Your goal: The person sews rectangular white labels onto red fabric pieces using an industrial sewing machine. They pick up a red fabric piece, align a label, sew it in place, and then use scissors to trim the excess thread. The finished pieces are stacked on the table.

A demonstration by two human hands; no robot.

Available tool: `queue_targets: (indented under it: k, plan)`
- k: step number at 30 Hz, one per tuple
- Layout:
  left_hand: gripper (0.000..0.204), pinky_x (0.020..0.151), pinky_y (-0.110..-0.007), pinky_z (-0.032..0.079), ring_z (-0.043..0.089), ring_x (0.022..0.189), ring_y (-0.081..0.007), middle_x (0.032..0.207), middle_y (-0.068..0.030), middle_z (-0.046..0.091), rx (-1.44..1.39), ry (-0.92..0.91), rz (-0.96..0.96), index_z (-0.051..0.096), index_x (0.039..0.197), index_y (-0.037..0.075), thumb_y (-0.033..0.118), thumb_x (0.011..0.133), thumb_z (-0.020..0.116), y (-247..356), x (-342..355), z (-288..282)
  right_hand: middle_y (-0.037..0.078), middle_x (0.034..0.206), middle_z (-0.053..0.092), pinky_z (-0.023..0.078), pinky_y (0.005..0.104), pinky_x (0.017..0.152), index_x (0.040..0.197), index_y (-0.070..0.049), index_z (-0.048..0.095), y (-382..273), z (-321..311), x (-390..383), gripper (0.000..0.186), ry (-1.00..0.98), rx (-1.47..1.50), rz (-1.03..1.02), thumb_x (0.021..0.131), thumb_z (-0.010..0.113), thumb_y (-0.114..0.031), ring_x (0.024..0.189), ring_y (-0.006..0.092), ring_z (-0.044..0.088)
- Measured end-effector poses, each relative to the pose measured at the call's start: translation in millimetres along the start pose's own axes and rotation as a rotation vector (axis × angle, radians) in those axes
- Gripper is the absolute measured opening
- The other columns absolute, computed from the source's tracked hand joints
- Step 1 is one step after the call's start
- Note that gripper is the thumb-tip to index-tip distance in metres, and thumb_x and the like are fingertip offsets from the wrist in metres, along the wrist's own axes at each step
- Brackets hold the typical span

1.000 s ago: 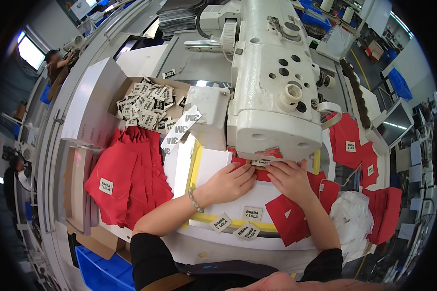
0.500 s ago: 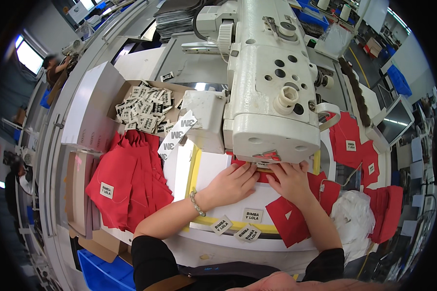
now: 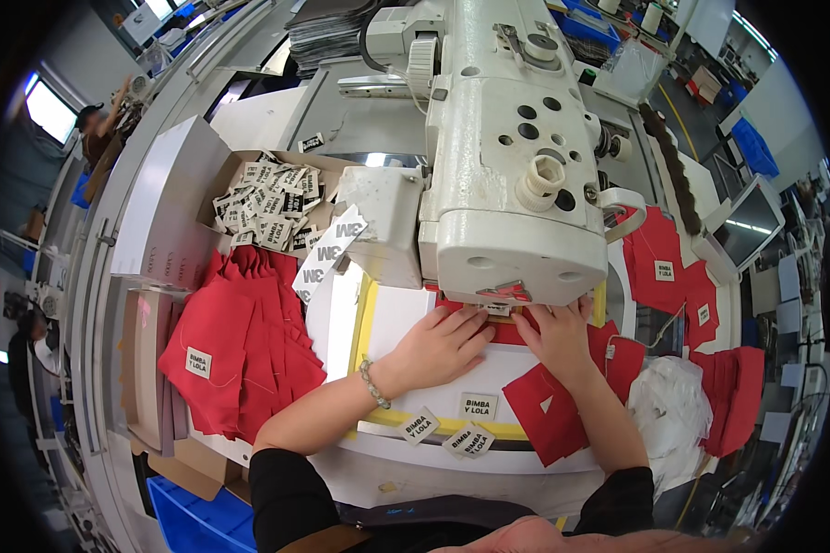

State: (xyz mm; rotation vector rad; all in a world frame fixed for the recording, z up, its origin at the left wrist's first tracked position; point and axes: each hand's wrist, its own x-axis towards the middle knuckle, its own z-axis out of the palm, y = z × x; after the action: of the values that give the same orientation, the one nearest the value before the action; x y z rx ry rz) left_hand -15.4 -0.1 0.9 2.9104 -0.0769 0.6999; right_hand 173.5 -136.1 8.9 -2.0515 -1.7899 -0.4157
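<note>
Left hand (image 3: 438, 348) and right hand (image 3: 563, 343) are kinda flat, fingers a bit spread, on red fabric (image 3: 506, 333) at the sewing machine (image 3: 516, 184)'s front end, pale label (image 3: 496, 311) between them. Big red pile (image 3: 258, 327)'s left of the machine.

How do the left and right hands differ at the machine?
The left hand has a bracelet at its wrist; the right hand shows none. The left hand's fingers slant rightward, while the right hand's point mostly up the picture. Both are at the red fabric below the sewing machine head.
</note>
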Motion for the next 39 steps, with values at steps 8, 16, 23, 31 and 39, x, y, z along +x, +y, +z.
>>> queue_targets:
  k: [8, 16, 23, 31, 39]
  plan:
    - [0.012, 0.071, -0.027, 0.046, 0.061, 0.089, -0.0147, 0.095, -0.0024, 0.067, 0.074, 0.126, 0.213, 0.065, 0.088, 0.009, 0.016, 0.077, 0.068, -3.9, -6.5, -8.3, 0.005, 0.102, 0.063, 0.032, 0.0425, 0.086, 0.093, -0.012, 0.067, 1.8, 1.7, 32.5, 0.017, -0.233, 0.15, -0.04, 0.077, 0.07, -0.015, 0.101, 0.0242, 0.056]
    - [0.016, 0.064, -0.025, 0.044, 0.059, 0.081, -0.0119, 0.096, -0.0027, 0.068, 0.073, 0.208, 0.197, 0.066, 0.09, 0.009, 0.014, 0.074, 0.067, -5.9, -7.0, -15.0, 0.011, 0.097, 0.066, 0.031, 0.0473, 0.093, 0.09, -0.007, 0.066, 2.6, 4.4, 30.6, 0.013, -0.574, 0.048, -0.048, 0.088, 0.055, -0.014, 0.098, 0.0278, 0.06]
    - [0.03, 0.06, -0.023, 0.042, 0.057, 0.077, -0.0101, 0.106, -0.0035, 0.067, 0.136, 0.305, 0.175, 0.067, 0.104, 0.008, 0.012, 0.074, 0.064, -0.7, 0.0, -35.8, 0.008, 0.102, 0.055, 0.029, 0.0408, 0.091, 0.097, -0.008, 0.055, -22.6, -39.1, 22.5, 0.01, -0.428, 0.39, 0.077, 0.087, 0.057, -0.009, 0.104, 0.0263, 0.052]
    - [0.016, 0.053, -0.023, 0.042, 0.056, 0.059, -0.0088, 0.082, 0.0024, 0.059, 0.078, 0.15, 0.194, 0.064, 0.09, 0.007, 0.013, 0.076, 0.061, 5.4, -21.8, -46.7, 0.005, 0.106, 0.05, 0.026, 0.0365, 0.094, 0.105, -0.009, 0.054, -50.9, -58.5, 3.7, 0.019, -0.601, 0.834, 0.145, 0.088, 0.062, -0.013, 0.103, 0.0198, 0.049]
    - [0.006, 0.057, -0.034, 0.048, 0.06, 0.06, -0.022, 0.075, -0.0027, 0.061, 0.389, 0.156, -0.447, 0.065, 0.082, 0.01, 0.01, 0.077, 0.063, -120.6, -67.4, -114.5, 0.004, 0.112, 0.055, 0.026, 0.0376, 0.097, 0.105, -0.011, 0.063, -39.1, -64.7, -15.4, 0.021, -0.64, 0.805, 0.24, 0.086, 0.065, -0.02, 0.11, 0.0193, 0.051]
